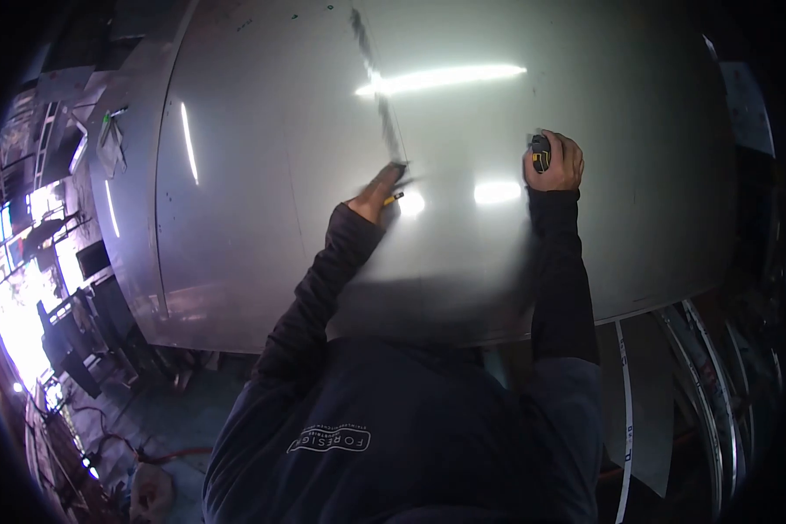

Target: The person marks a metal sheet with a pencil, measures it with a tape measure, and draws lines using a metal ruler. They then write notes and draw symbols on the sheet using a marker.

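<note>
A large grey sheet of metal [244, 253] with a glossy surface lies in front of me. My left hand [375, 196] is closed over its middle and blurred by motion. A short yellow-and-black pen-like stick [394, 199] pokes out of it. From its fingertips a long, thin dark strip [384, 109] runs up toward the far edge, smeared and too blurred to name. Further right, my right hand [566, 166] is wrapped around a black-and-yellow tape measure [541, 154], held against the sheet. No drawn-out blade shows at the tape measure.
Bright lamp reflections cross the sheet. Small dark marks [244, 24] dot its far left part. At lower right stand long metal strips [703, 384] and a white strip with print [624, 410]. A red hose or cable [175, 454] lies on the floor at lower left.
</note>
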Demonstrator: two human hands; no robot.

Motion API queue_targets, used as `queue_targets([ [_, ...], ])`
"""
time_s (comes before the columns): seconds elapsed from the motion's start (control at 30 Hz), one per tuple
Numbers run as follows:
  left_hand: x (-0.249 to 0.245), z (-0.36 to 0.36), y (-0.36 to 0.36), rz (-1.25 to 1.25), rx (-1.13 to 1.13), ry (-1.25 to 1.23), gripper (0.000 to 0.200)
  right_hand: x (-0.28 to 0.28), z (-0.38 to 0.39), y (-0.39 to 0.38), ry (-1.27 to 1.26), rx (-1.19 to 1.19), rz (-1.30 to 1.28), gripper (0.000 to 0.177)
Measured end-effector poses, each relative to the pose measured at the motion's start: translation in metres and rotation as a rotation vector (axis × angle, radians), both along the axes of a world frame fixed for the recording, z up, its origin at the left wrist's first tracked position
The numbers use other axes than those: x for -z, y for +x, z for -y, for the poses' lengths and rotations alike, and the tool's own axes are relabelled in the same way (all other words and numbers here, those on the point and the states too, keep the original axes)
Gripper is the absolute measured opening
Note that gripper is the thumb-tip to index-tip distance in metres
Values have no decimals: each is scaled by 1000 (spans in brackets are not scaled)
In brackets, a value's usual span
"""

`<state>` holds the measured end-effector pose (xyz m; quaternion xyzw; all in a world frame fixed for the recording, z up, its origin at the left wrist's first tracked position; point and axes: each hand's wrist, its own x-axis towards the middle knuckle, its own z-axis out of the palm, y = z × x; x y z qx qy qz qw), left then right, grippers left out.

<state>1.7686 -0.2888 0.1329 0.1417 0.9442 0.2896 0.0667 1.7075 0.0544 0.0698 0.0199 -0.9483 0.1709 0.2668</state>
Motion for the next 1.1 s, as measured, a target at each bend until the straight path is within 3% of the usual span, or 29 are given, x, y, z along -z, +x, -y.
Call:
queue_targets([
  [0.17, 6, -10, 16, 114, 71, -198, 63, 6, -2, -1, 8, 6, -35, 39],
  [0.37, 26, -13, 14, -33, 71, -218, 61, 5, -2, -2, -16, 4, -42, 37],
  [0.5, 28, -17, 9, 14, 12, -293, 59, 5, -3, 0, -28, -2, -15, 37],
  [0.57, 25, -18, 9, 33, -36, -187, 58, 5, -4, 0, -25, 2, -4, 38],
  [0.7, 26, -19, 11, 47, -97, -256, 54, 6, -4, 2, -29, 6, 27, 39],
  [0.77, 30, -15, 10, -115, -88, -229, 47, 6, -4, 0, -32, 5, 20, 39],
  [0.87, 32, -12, 11, -39, -181, -104, 42, 6, -6, 1, -16, 8, 25, 39],
  [1.1, 27, -11, 14, -86, -128, -44, 37, 9, -4, -1, -10, -3, -15, 41],
])
